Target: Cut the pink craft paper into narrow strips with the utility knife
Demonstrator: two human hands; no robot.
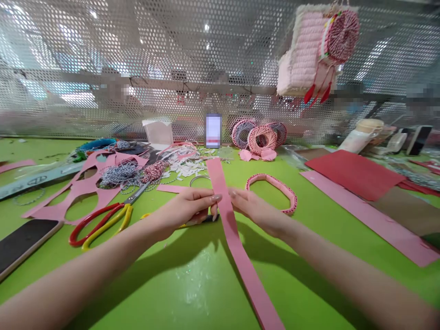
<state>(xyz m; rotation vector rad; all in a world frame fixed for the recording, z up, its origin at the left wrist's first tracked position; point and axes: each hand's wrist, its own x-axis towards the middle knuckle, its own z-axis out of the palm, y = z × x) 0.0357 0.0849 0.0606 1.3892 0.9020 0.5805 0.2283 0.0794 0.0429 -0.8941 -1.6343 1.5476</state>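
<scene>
Two hands pinch a pink card strip over a green worktable

The left hand (184, 208) has its fingertips and thumb closed on the strip's (240, 256) left edge, and the right hand's (256, 211) fingertips press its right edge, thumb hidden. The strip runs down between the hands toward the camera. A yellow-and-black tool (208, 219) lies under the left fingers, red-and-yellow scissors (94, 219) further left, and a pink-wrapped oval band (275, 182) beyond the right fingers.
</scene>
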